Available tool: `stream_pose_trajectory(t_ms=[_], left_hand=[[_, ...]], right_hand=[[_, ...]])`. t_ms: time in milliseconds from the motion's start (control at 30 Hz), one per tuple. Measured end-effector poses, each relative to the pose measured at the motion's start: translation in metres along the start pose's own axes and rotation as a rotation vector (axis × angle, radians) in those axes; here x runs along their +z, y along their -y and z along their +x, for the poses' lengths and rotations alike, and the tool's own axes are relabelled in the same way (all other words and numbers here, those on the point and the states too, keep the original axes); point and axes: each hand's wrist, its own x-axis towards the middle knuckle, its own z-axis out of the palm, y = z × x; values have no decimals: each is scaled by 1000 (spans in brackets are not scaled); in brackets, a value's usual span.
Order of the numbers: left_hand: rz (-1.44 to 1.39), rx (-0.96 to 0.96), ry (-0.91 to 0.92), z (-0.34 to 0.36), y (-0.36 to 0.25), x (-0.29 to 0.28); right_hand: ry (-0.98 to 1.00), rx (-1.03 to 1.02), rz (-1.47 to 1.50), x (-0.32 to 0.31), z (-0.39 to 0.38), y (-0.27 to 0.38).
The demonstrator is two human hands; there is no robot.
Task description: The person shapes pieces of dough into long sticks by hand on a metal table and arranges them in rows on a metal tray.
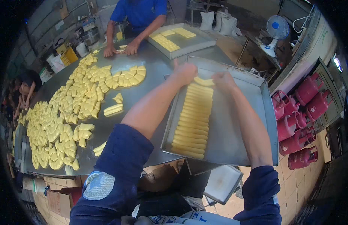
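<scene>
Gripping a dough strip [204, 81], left hand [187, 73] and right hand [224, 81] at its ends, tray [236, 120] below

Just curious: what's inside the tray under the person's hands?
A column of yellow dough strips lies inside the tray, bare at right; strips and right forearm hide parts of its bottom.

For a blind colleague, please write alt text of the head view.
A person's left hand and right hand hold a yellow dough strip at the far end of a row of strips in a metal tray; dough pieces lie on the table, a co-worker beyond.
</scene>
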Motion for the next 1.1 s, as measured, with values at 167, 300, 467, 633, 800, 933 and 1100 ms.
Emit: stream_pose_trajectory(t_ms=[167, 300, 467, 633, 800, 933, 1100], left_hand=[[50, -6, 19, 0, 3, 3], [163, 43, 29, 0, -1, 4], [192, 296, 139, 10, -14, 10], [-32, 179, 368, 15, -19, 10], [-95, 99, 372, 2, -24, 0], [-315, 274, -186, -21, -10, -24], [-457, 173, -649, -88, 43, -79]], right_hand=[[53, 39, -23, -6, -4, 0], [110, 87, -215, -4, 4, -3], [23, -254, -441, 8, 25, -20], [228, -66, -414, 10, 35, -21], [251, -32, -461, 12, 33, -6], [215, 25, -503, 18, 33, 2], [353, 11, -713, 21, 41, 14]])
